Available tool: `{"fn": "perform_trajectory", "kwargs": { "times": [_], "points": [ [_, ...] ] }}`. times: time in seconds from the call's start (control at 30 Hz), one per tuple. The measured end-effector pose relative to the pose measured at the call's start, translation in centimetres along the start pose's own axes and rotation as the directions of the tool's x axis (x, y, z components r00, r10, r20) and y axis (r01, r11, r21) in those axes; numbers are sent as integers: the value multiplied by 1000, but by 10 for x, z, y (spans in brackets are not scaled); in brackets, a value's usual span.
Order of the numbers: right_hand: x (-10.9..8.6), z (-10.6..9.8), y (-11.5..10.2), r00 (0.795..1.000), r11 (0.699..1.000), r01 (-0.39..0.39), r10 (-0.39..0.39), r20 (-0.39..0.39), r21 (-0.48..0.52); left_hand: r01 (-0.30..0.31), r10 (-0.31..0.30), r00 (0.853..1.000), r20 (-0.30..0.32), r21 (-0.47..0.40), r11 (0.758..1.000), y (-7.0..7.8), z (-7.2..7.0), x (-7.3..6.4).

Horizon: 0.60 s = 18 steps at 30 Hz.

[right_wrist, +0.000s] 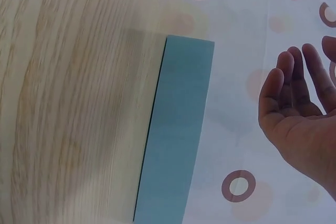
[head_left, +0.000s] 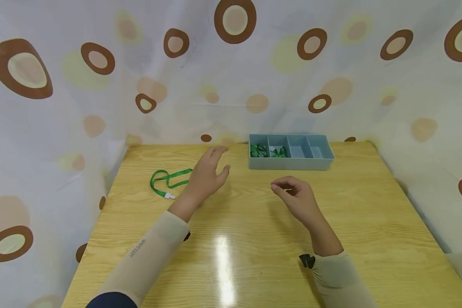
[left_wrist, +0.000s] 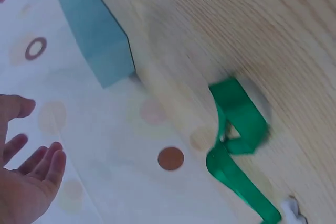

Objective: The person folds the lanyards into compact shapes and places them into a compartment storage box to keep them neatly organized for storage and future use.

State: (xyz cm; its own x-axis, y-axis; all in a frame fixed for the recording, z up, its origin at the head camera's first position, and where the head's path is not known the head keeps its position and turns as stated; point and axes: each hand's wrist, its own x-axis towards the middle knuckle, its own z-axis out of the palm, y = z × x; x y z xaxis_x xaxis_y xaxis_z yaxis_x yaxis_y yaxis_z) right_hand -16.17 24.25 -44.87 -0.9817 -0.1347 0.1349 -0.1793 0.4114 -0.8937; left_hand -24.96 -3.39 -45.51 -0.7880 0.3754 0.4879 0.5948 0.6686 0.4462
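Note:
My left hand (head_left: 208,173) hovers over the table with its fingers spread and nothing in them. Beside its wrist lies a green lanyard (head_left: 159,174) with a white clip (head_left: 169,196), looped on the wood; the forearm side of the hand overlaps its right end. My right hand (head_left: 296,199) is held in the air in front of the blue-grey divided box (head_left: 288,164), its fingers loosely bent and holding nothing. Green ribbon bundles (head_left: 258,150) fill the two left compartments of the box. The right wrist view shows the same hand (right_wrist: 299,103) with relaxed fingers.
The box stands at the back edge of the wooden table (head_left: 254,256), against a white curtain (head_left: 231,85) with brown and yellow spots. Its two right compartments show bare bottoms. The curtain also hangs along the left and right sides.

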Motion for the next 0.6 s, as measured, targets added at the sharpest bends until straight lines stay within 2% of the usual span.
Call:
{"fn": "perform_trajectory", "kwargs": {
  "times": [0.07, 0.17, 0.3, 0.4, 0.6],
  "points": [
    [1, 1, 7, 1000, 1000, 5, -5, -4, 3, 26, -26, 1000, 18, 13, 1000, -5, -10, -8],
    [-1, 4, 15, 1000, 1000, 15, -15, -4, 21, 68, -73, 994, 85, 57, 996, -12, -26, -22],
    [-6, 7, 16, 1000, 998, 26, -26, -3, 51, 128, -148, 975, 168, 127, 984, -23, -45, -41],
    [-7, 9, 15, 999, 998, 30, -30, -13, 46, 188, -224, 950, 219, 177, 966, -33, -56, -54],
    [-9, 12, 8, 997, 999, 32, -31, -65, 6, 284, -359, 875, 325, 257, 924, -56, -63, -80]
  ]
}}
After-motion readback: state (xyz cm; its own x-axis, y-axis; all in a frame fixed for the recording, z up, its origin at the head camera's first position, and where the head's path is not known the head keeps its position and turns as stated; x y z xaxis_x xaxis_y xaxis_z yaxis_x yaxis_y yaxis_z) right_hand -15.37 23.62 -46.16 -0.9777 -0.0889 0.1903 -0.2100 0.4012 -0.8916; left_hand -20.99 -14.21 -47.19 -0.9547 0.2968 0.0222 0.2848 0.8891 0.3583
